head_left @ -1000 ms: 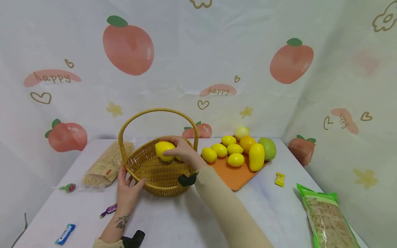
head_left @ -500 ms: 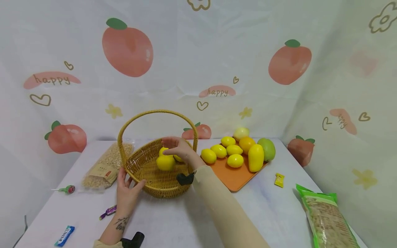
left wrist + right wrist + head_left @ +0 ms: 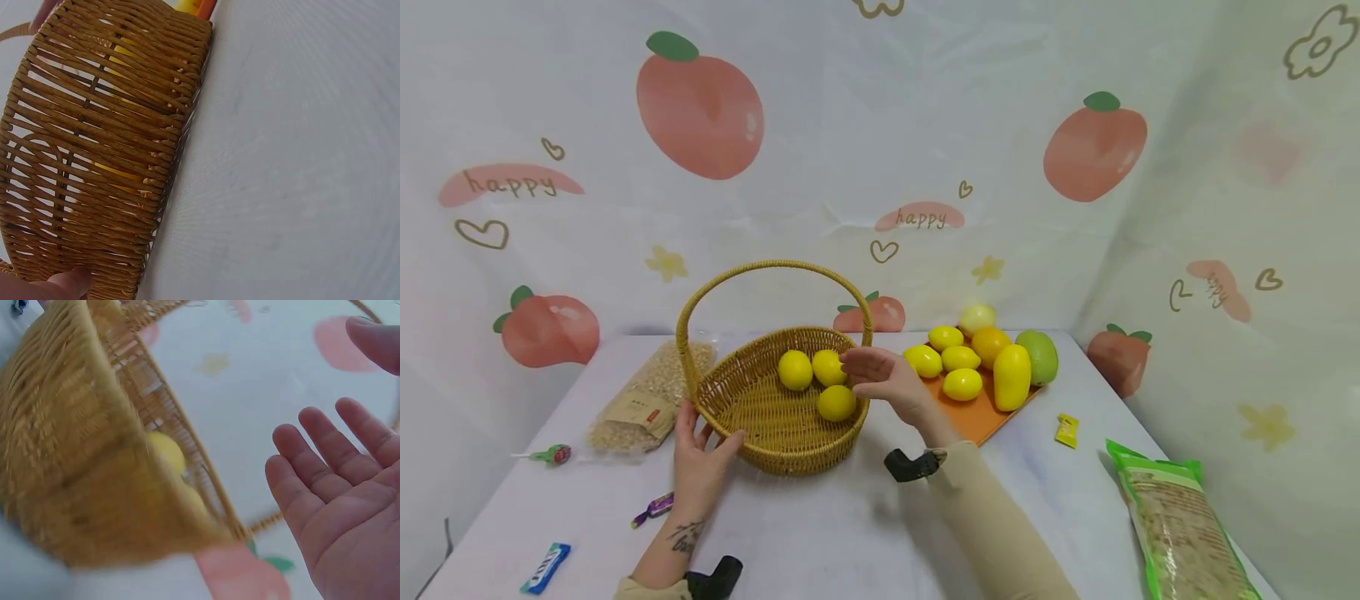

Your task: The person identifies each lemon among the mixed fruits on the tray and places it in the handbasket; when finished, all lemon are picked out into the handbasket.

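A wicker basket with a tall arched handle stands on the table, and 3 yellow lemons lie inside it. My left hand holds the basket's near left end, thumb across the front wall and fingers around the side. In the left wrist view its thumb presses the woven wall. My right hand is at the basket's right rim, fingers extended and nothing held. The right wrist view shows its bare palm beside the blurred basket.
Right of the basket an orange tray carries several lemons, a mango, an orange and a green fruit. Around lie bags, a lollipop and wrapped candies.
My right hand let go of a lemon, which dropped into the basket. The hand then moved right, out toward the rim. My left hand stays on the basket.
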Available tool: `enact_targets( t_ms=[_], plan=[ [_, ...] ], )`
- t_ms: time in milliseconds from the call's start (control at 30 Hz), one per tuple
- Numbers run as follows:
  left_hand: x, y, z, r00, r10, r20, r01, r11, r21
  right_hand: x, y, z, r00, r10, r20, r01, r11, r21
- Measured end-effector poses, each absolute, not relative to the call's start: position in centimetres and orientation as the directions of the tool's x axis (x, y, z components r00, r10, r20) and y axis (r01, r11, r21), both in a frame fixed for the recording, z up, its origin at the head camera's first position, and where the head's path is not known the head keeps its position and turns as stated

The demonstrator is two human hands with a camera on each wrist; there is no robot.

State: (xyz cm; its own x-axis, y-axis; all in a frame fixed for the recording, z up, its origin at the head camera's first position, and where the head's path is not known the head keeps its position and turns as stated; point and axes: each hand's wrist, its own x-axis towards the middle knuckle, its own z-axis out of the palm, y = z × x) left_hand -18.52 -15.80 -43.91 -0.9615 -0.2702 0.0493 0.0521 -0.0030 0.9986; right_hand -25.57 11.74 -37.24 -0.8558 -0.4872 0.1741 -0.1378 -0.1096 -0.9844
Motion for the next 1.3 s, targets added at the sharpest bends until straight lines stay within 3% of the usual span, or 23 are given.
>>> enact_targets(
  t_ms=[167,367,567,800,1100,1300],
  plan=[
    [-18.5,-15.8,-43.9,-0.961,-0.272,0.040,0.039,0.010,0.999,-24.6,16.6,-38.0,-0.908,-0.369,0.197,-0.169,-0.105,-0.980],
    [-18.5,-15.7,-44.0,-0.961,-0.273,0.051,0.048,0.015,0.999,-24.8,21.6,-38.6,-0.970,-0.137,0.199,-0.198,-0.022,-0.980],
    [-18.5,-15.7,-44.1,-0.961,-0.274,0.040,0.039,0.010,0.999,-25.6,24.7,-39.9,-0.992,0.036,0.120,-0.119,0.047,-0.992],
    [-18.5,-15.7,-44.1,-0.960,-0.276,0.037,0.033,0.021,0.999,-26.0,25.8,-41.8,-0.997,0.079,0.012,-0.004,0.096,-0.995],
    [-18.4,-15.7,-43.8,-0.959,-0.278,0.047,0.043,0.021,0.999,-27.6,26.0,-42.6,-0.983,0.181,0.002,0.030,0.175,-0.984],
    [-18.4,-15.8,-43.8,-0.960,-0.278,0.044,0.037,0.029,0.999,-28.4,26.4,-43.1,-0.983,0.180,-0.047,0.084,0.205,-0.975]
  ],
)
